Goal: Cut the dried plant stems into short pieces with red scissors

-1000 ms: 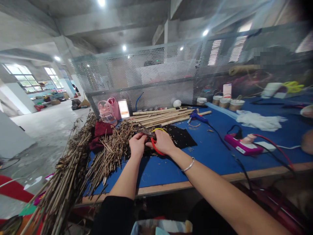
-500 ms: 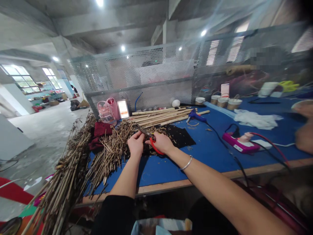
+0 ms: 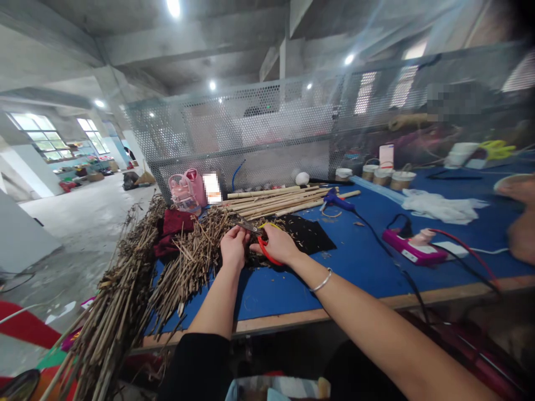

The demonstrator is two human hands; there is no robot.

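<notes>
My right hand [image 3: 279,244] is wrapped around the red handles of a pair of scissors [image 3: 264,249], whose dark blades point left toward my other hand. Fingers pinched, my left hand [image 3: 234,245] sits just beneath the blades; what it grips is too small to make out. Beside it lies a heap of dry plant stalks [image 3: 196,253]. Short cut bits are scattered over a black cloth [image 3: 309,233] behind and to the right of my hands.
A taller bundle of dried stems [image 3: 121,301] leans over the table's left edge. Pale sticks [image 3: 284,200] lie behind my hands, with a blue glue gun [image 3: 336,201] at their right. A purple power strip [image 3: 413,248] and its cords occupy the right. Another person's hand [image 3: 522,234] is at the far right.
The whole view has shifted slightly. Both hands stay at nearly the same spot over the cut bits, and the scissors remain in my right hand.
</notes>
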